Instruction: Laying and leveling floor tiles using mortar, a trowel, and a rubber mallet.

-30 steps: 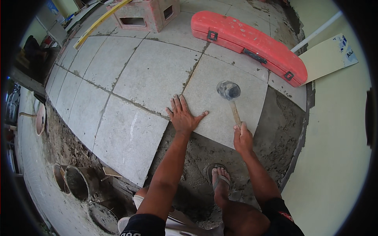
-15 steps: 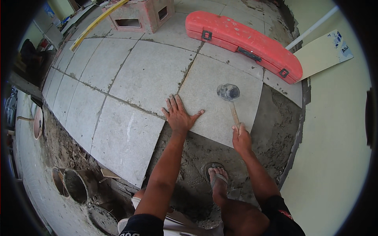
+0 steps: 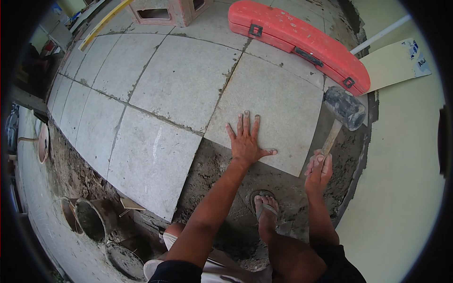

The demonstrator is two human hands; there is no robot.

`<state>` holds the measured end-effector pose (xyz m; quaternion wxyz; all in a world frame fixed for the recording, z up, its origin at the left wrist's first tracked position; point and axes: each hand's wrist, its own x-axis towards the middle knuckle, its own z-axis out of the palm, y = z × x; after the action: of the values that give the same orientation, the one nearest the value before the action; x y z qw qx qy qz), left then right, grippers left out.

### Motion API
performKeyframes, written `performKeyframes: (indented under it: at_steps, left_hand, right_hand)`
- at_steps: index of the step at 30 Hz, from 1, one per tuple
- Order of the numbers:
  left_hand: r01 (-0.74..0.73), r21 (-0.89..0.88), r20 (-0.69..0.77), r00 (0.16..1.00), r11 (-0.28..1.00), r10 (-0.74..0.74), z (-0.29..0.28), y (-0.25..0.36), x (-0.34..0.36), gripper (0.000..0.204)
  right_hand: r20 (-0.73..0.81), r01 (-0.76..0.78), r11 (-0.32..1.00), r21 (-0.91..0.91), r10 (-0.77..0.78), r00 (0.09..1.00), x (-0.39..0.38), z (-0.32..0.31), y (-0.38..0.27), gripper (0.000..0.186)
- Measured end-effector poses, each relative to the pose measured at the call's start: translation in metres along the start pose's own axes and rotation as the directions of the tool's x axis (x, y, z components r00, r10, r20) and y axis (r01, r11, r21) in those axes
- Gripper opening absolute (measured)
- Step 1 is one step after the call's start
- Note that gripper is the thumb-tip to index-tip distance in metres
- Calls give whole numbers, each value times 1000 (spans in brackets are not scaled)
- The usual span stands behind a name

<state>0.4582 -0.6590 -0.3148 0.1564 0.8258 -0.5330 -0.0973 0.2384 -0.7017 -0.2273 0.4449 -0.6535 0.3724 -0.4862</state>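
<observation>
My left hand (image 3: 246,144) lies flat, fingers spread, on the near part of a large pale floor tile (image 3: 278,99). In my right hand (image 3: 319,170) is the wooden handle of a rubber mallet (image 3: 345,108). Its dark, dusty head is raised near the tile's right edge, apart from the tile. Wet grey mortar (image 3: 342,155) shows along the tile's right side and in front of it. Another laid tile (image 3: 151,158) borders the bare mortar on the left.
A long red hard case (image 3: 297,42) rests on the tiles at the back right, beside a leaning board (image 3: 394,66) and the wall. Beyond stand a plastic crate (image 3: 184,14) and a yellow level (image 3: 104,26). Dirty buckets (image 3: 89,221) are at lower left. My sandalled foot (image 3: 266,207) is on the mortar.
My left hand has slid right along the tile, away from the joint. The mallet has gone from over the tile's middle up and right, past its edge.
</observation>
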Motion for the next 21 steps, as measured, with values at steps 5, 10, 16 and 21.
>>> performKeyframes:
  at_steps: [5, 10, 16, 21]
  left_hand:
    - [15, -47, 30, 999, 999, -13, -3, -5, 1, 142]
    - [63, -75, 14, 998, 995, -62, 2, -8, -1, 142]
    - [-32, -324, -8, 999, 946, 31, -3, -27, -7, 125]
    - [57, -816, -77, 976, 575, -206, -46, -66, -77, 80]
  right_hand:
    - [1, -147, 896, -420, 162, 987, 22, 8, 32, 29]
    - [135, 84, 687, -722, 21, 991, 65, 29, 80, 33]
    - [261, 246, 231, -941, 37, 965, 92, 34, 125, 45]
    - [405, 397, 188, -898, 5, 914, 91, 20, 148, 51]
